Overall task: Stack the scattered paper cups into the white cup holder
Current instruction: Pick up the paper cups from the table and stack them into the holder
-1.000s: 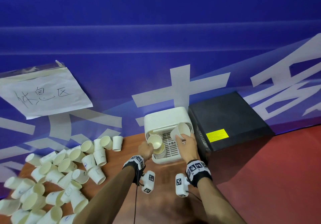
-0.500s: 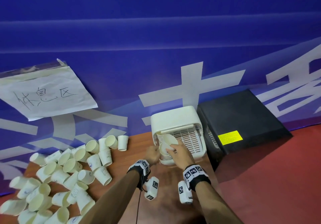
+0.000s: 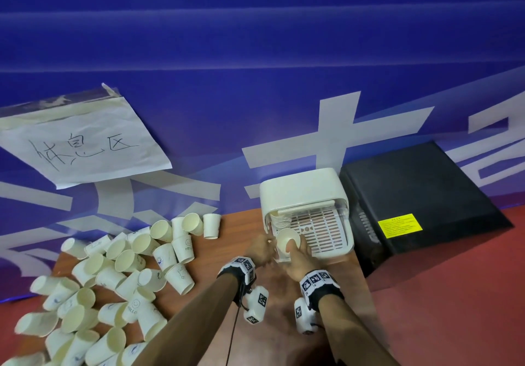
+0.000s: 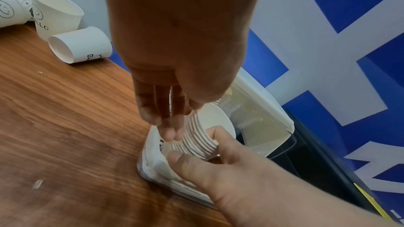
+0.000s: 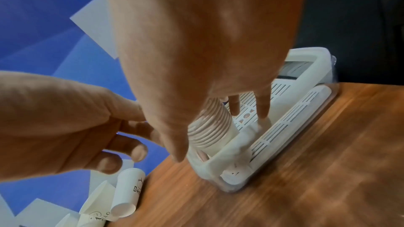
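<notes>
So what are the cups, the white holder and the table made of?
The stacked cups look like thin matte paper: rolled rims, printed drawings on loose ones. The white holder seems smooth moulded plastic, with slotted grating and a clear lid. The table shows brown wood grain with some sheen; real wood or laminate, I cannot tell.

Even indoor light, soft shadows; wide-angle bending at frame edges; motion blur smears the wooden surface.

Event rest area: printed blue banner as backdrop, taped handwritten sign reading "休息区", wooden table with paper cups.
</notes>
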{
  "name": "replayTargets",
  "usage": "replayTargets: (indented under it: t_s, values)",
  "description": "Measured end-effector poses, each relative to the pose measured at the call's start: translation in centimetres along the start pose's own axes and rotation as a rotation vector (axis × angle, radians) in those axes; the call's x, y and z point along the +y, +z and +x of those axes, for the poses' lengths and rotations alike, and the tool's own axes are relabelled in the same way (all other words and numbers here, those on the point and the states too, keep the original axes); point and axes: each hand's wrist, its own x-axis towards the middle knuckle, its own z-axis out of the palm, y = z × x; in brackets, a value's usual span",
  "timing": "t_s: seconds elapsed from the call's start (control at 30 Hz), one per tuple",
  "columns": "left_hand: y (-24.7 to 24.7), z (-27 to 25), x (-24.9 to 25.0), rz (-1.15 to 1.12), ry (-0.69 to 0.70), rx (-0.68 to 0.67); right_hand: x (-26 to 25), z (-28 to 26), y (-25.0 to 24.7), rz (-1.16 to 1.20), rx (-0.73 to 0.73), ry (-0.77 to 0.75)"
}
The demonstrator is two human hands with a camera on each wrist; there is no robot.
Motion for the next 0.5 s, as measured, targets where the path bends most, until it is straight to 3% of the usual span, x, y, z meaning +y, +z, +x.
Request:
replayTargets:
  t_s: [0.23,0.33,0.5]
  values:
    - [-0.8,-0.2,-1.8,-0.015,-0.033,0.044,-0.8,-0.1,-1.5,0.062,0.001,0.055]
    - [-2.4,-0.7,-4.1,0.019,-0.048,0.113,-2.2,0.3,-3.9,0.058,0.086,0.068]
    - [-8.0,-2.5,-11.1,0.467,-0.136,0.223,-7.2,0.6,-7.1,0.238,0.375,0.011]
